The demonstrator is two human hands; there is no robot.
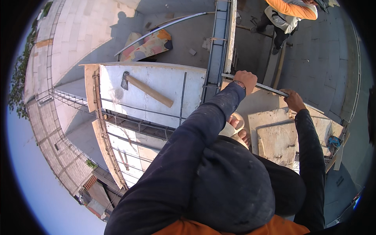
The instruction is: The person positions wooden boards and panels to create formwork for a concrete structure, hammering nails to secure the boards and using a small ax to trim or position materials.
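My left hand (246,81) is closed in a fist around a narrow grey metal bar (270,89), close to its left end. At the bar's right end, my right hand (294,100) has its fingers bent round it. The bar slants down to the right, over a plywood edge beside the upright steel-lined form (220,47). To the left of my left arm, a hatchet (150,92) with a pale wooden handle lies on a white panel (113,80). My bare foot (239,131) shows below the left hand.
Worn plywood boards (278,143) lie at the right, with a blue power tool (333,143) at their edge. Rebar (137,124) runs between white panels on the left. Another person (284,19) stands lower down at the far right. A patterned sheet (150,45) lies below.
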